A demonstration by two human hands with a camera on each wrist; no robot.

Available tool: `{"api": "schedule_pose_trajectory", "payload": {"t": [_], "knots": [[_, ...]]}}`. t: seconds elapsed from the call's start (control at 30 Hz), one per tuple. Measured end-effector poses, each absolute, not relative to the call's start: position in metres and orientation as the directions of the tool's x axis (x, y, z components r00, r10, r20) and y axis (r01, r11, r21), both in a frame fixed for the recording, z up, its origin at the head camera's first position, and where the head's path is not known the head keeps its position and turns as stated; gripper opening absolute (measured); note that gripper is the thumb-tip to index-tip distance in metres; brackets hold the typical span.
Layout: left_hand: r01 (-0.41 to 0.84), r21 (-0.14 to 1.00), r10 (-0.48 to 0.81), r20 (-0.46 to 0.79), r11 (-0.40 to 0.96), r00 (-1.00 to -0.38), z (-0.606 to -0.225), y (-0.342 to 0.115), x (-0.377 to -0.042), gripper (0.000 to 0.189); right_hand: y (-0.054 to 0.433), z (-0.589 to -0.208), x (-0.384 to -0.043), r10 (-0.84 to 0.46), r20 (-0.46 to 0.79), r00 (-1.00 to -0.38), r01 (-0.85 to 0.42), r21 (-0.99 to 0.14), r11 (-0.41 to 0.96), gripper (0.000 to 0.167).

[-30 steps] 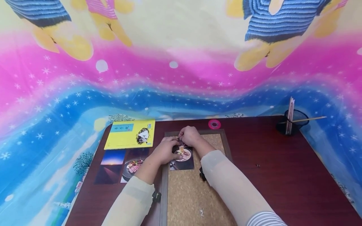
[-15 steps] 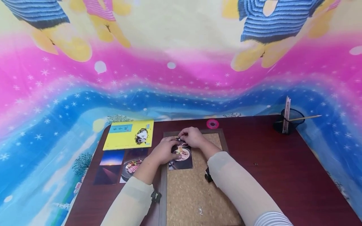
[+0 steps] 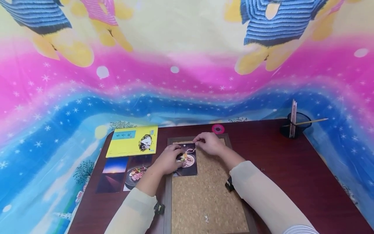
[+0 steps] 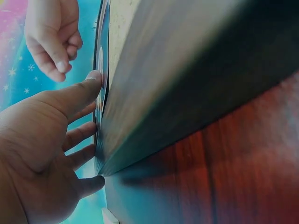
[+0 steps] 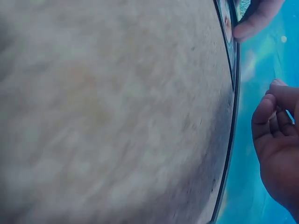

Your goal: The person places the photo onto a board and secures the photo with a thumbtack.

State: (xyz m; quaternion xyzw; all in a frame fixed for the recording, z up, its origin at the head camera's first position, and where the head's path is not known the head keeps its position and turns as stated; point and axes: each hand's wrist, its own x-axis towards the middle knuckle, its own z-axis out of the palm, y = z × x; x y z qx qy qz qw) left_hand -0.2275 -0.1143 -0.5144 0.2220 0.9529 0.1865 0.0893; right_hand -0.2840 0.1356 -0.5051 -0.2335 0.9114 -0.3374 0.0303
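Note:
A photo of a food bowl (image 3: 191, 170) lies on the cork board (image 3: 210, 195), near its top left corner. A small pale dot, perhaps a pin head (image 3: 184, 146), shows at the photo's top edge. My left hand (image 3: 167, 160) rests on the photo's left side, thumb and fingers spread, as the left wrist view also shows. Close to the photo's top right corner is my right hand (image 3: 209, 143), its fingers curled and its thumb near the index fingertip. In the right wrist view this hand (image 5: 278, 135) appears apart from the board; whether anything small sits between its fingertips is unclear.
Left of the board lie a sunset photo (image 3: 112, 177), a meat-dish photo (image 3: 135, 177) and a yellow book (image 3: 131, 143). A pink tape roll (image 3: 218, 129) sits behind the board. A pencil cup (image 3: 295, 126) stands far right. Small white pieces (image 3: 206, 219) lie on the cork.
My right hand has moved right, from the photo's top edge to its top right corner, uncovering the pale dot. My left hand has slid slightly left, its fingers wider apart.

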Motion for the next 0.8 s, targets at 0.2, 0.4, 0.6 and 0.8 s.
{"api": "schedule_pose_trajectory", "payload": {"t": [0.2,0.4,0.6,0.8], "knots": [[0.419,0.402,0.479,-0.056,0.814,-0.876,-0.513,-0.119,-0.217,0.055,0.149,-0.507,-0.273,-0.487,0.206,-0.849,-0.507,-0.580,0.637,0.011],[0.453,0.414,0.506,-0.021,0.790,-0.862,-0.508,-0.124,-0.205,0.054,0.163,-0.509,-0.262,-0.501,0.257,-0.826,-0.556,-0.514,0.653,0.009],[0.426,0.437,0.463,0.027,0.792,-0.886,-0.506,-0.137,-0.196,0.052,0.178,-0.507,-0.249,-0.492,0.249,-0.834,-0.545,-0.515,0.662,0.012],[0.389,0.426,0.413,0.040,0.817,-0.910,-0.507,-0.156,-0.190,0.053,0.195,-0.505,-0.235,-0.484,0.214,-0.849,-0.518,-0.524,0.676,0.016]]}}
